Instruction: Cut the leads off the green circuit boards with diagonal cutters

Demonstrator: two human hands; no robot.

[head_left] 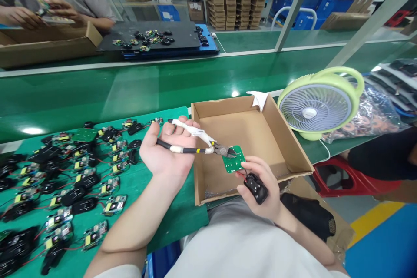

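Observation:
My left hand (169, 150), palm up, holds cutting pliers (195, 141) with white-wrapped and black handles spread apart. The pliers' jaws lie over a green circuit board (233, 160). Between the fingers and thumb of my right hand (262, 184) are the board's edge and a black plastic part (256, 188), joined to the board by red and black wires. Both hands are above the front of a cardboard box (254, 132), whose visible floor is bare brown card. Whether the jaws touch the board cannot be made out.
Several wired circuit boards with black parts (83, 184) cover the green mat at left. A green fan (317, 106) stands right of the box, beside a plastic bag (371, 113) of parts. Across the bench are a person's hands (60, 8), another box (48, 47) and a black board (182, 37).

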